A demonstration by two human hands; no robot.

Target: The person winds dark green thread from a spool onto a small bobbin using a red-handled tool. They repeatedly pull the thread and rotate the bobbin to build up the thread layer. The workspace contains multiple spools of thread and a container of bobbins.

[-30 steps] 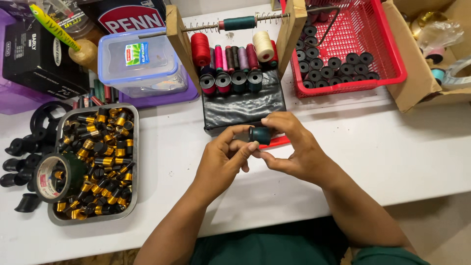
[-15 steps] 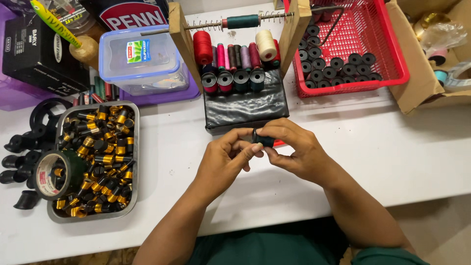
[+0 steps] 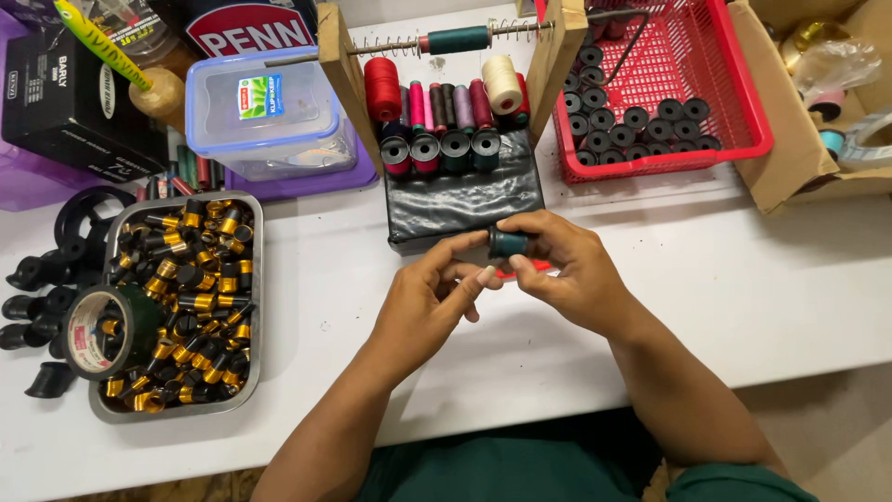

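A small spool wound with dark teal thread [image 3: 508, 244] sits between the fingers of my right hand [image 3: 567, 274], just above the white table [image 3: 743, 279]. My left hand [image 3: 432, 297] reaches to it, its fingertips touching the spool's left end and pinching something too fine to make out. Both hands hover in front of a black wrapped block [image 3: 465, 197] that carries a row of wound spools [image 3: 441, 149]. A small red item [image 3: 520, 272] lies on the table under my right hand, mostly hidden.
A wooden rack [image 3: 339, 65] holds thread cones and a teal spool on a rod. The red basket [image 3: 734, 93] holds several black bobbins. A metal tray [image 3: 253, 279] of black-and-gold parts with a tape roll [image 3: 107, 330] stands left. A clear lidded box [image 3: 265, 112] and cardboard box [image 3: 790, 139] sit behind.
Both hands stay together on the teal spool. The fingers have shifted slightly around it, and the view has drifted a little.
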